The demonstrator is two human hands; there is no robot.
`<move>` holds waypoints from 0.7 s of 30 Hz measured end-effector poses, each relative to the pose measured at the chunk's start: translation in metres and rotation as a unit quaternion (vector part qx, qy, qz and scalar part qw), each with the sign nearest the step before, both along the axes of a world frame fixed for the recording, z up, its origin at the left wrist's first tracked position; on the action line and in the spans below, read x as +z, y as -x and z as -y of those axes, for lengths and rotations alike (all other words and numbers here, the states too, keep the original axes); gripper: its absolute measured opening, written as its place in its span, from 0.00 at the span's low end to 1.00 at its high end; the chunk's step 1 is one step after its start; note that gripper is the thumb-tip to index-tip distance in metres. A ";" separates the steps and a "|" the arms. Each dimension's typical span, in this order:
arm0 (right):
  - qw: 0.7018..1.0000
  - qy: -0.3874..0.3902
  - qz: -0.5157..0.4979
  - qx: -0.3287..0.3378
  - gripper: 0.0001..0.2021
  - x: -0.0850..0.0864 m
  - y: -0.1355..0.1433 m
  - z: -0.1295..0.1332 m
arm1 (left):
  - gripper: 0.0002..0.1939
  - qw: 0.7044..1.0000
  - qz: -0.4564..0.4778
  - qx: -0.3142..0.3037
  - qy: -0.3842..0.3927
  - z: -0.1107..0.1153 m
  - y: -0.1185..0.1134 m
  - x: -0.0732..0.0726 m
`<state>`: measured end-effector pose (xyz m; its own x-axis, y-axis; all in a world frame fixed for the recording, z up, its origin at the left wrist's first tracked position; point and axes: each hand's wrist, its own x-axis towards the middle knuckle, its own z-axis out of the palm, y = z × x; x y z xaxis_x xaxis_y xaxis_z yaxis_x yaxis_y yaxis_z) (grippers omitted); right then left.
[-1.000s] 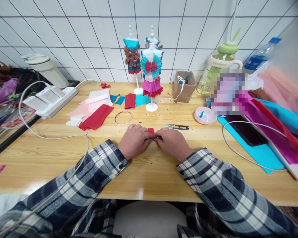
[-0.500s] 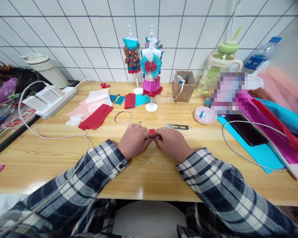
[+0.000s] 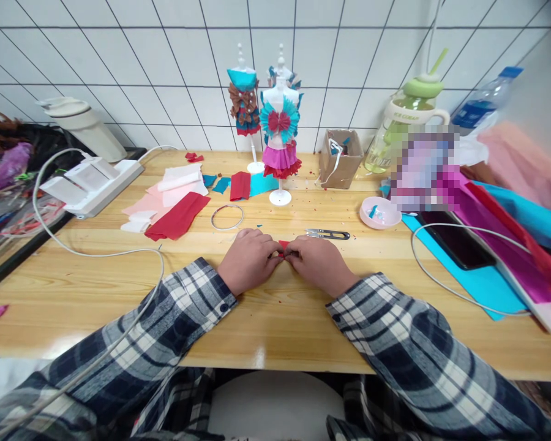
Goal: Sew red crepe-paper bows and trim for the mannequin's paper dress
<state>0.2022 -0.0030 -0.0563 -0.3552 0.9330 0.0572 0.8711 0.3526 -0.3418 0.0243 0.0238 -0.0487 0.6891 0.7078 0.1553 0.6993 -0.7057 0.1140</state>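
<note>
Between my fingertips is a small piece of red crepe paper (image 3: 283, 244), mostly hidden by the fingers. My left hand (image 3: 251, 260) pinches its left side, and my right hand (image 3: 319, 263) pinches it from the right. The fingertips of both hands almost meet, low over the table. Just beyond my right hand lie black-handled thread snips (image 3: 333, 234). A thin wire ring (image 3: 227, 217) rests past my left hand. Farther back stands a white mini dress form (image 3: 280, 101), dressed in a turquoise and red bow and a magenta skirt.
Red (image 3: 178, 216) and pink paper sheets lie at the left, near a white power strip (image 3: 96, 190). A pink bowl (image 3: 380, 222), a cardboard box (image 3: 349, 168) and a phone (image 3: 459, 242) are to the right. A white cable crosses my left sleeve.
Less of the red paper shows above my fingertips now. Both hands stay in nearly the same place, still pinching it.
</note>
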 end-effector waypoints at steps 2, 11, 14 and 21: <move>1.000 0.003 -0.005 0.001 0.08 0.000 0.000 0.000 | 0.10 1.000 -0.004 -0.001 0.002 0.000 0.000 0.000; 1.000 -0.007 -0.004 -0.011 0.09 0.000 0.000 0.000 | 0.10 1.000 -0.010 -0.008 0.009 -0.002 0.000 0.000; 1.000 -0.003 0.003 -0.011 0.09 0.000 0.000 0.000 | 0.10 1.000 -0.009 -0.005 0.007 -0.001 0.000 0.000; 1.000 0.004 0.009 -0.006 0.09 0.001 0.001 0.000 | 0.11 1.000 -0.004 -0.004 0.006 -0.001 0.000 -0.001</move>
<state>0.2015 -0.0027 -0.0551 -0.3447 0.9377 0.0428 0.8814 0.3390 -0.3290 0.0239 0.0249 -0.0497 0.6960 0.7042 0.1404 0.6946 -0.7098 0.1172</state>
